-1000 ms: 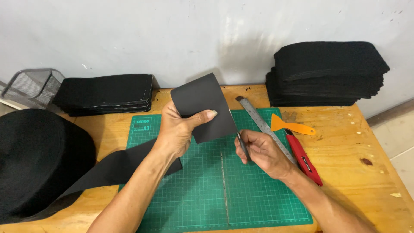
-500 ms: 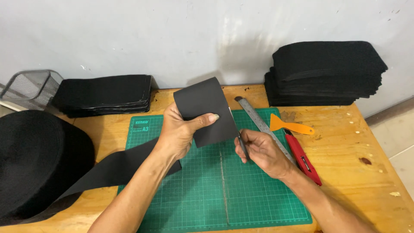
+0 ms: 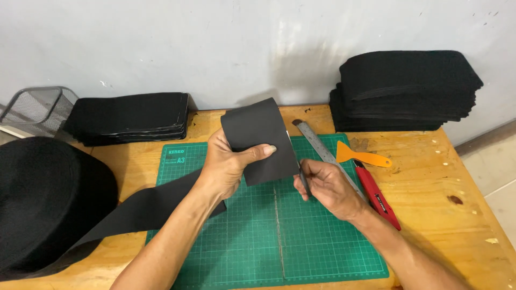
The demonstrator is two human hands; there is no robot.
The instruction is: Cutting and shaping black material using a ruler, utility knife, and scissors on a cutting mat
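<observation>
The black cut piece [image 3: 260, 140], lifted above the green cutting mat [image 3: 322, 241], is staying pinched in my closed left hand [image 3: 228, 164] while my right hand [image 3: 325, 185] is gripping a thin blade tool [image 3: 302, 177], edge angled away.

A wire mesh basket [image 3: 37, 107] is sitting at the far left. Two stacks of black pieces [image 3: 131, 115] [image 3: 408, 88] are resting against the wall, and an orange scraper [image 3: 361, 157] is lying beside a red utility knife [image 3: 379, 196].

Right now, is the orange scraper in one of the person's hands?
No, the orange scraper lies on the wooden table beside the metal ruler, untouched by either hand.
</observation>
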